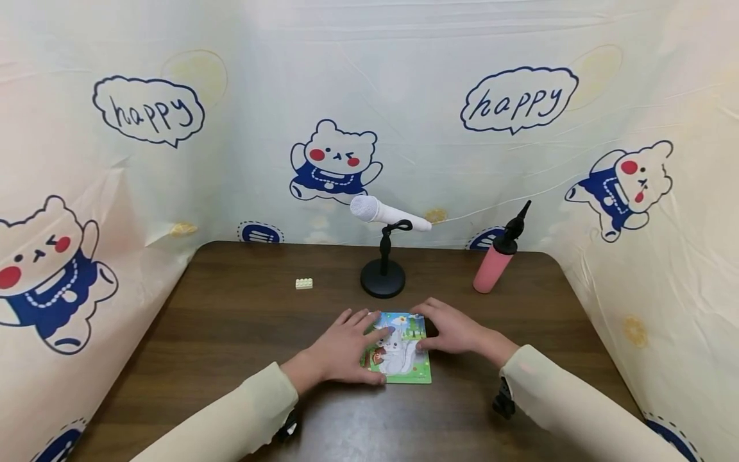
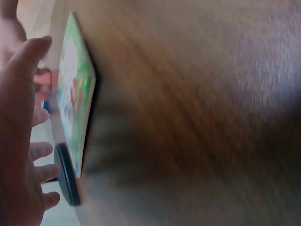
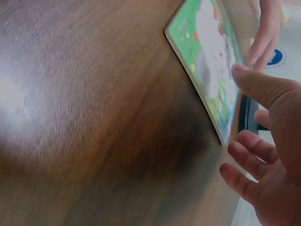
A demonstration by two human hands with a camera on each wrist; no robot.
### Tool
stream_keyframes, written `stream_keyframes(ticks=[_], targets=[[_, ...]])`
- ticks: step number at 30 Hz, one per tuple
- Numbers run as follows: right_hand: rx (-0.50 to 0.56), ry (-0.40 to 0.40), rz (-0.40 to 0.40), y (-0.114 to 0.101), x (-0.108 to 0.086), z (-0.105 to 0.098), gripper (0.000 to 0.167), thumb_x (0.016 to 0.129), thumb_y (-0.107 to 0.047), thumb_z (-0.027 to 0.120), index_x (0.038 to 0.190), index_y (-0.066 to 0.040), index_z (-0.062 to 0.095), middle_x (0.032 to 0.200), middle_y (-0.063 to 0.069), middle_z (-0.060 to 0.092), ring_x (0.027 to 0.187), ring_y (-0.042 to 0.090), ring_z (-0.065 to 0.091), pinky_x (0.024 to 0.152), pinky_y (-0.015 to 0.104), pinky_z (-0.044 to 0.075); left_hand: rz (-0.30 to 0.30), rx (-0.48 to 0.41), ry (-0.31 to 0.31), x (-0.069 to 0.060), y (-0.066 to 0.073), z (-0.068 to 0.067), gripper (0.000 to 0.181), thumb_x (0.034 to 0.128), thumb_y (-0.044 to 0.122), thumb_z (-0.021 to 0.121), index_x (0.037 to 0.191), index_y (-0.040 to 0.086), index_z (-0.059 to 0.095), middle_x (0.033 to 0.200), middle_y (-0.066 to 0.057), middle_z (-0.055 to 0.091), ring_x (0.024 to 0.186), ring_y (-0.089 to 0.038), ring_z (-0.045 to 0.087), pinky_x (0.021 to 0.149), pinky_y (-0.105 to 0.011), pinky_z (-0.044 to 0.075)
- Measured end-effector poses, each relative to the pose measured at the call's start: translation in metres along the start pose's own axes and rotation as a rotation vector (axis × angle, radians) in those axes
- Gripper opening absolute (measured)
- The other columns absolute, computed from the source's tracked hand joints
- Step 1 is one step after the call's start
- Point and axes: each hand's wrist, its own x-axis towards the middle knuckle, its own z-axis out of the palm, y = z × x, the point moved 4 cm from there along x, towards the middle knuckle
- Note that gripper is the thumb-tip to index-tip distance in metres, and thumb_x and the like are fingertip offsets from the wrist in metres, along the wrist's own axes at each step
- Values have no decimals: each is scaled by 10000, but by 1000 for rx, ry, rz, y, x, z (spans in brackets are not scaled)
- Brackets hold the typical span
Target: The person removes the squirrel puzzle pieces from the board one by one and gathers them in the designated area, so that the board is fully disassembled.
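Observation:
A thin, flat picture board (image 1: 398,359) lies on the brown table, with a white bushy-tailed animal on a green and blue ground. Over its left edge my left hand (image 1: 343,350) spreads its fingers. The left wrist view has that thumb (image 2: 30,54) apart from the board (image 2: 77,89). My right hand (image 1: 453,327) is at the board's upper right side, its thumb (image 3: 258,84) just over the edge in the right wrist view. Its other fingers bend loosely and hold nothing. Whether either hand touches the board cannot be told.
Behind the board a white microphone (image 1: 392,213) sits on a black round-based stand (image 1: 383,279). A pink hand pump (image 1: 493,269) with a black nozzle stands at the back right. A small cream toy brick (image 1: 303,283) lies back left. Printed cloth (image 1: 416,77) surrounds the table's back and sides.

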Motion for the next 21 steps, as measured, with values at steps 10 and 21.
stream_keyframes(ticks=[10,21], targets=[[-30,-35,47,-6,15,6,609,893,-331,815,1418,-131,580,1336,82,578,1189,224,578,1029,466,499,80,17,-6,10,15,7,973,815,875,530,1611,346,347,1687,-117,276,1545,-348,281,1215,-622,218],[-38,-97,95,-3,28,10,623,867,-373,837,1412,-205,588,1346,58,560,1188,217,539,1028,477,501,93,14,-68,12,17,15,876,847,860,505,1598,456,302,1706,-110,226,1554,-410,233,1189,-640,271]])
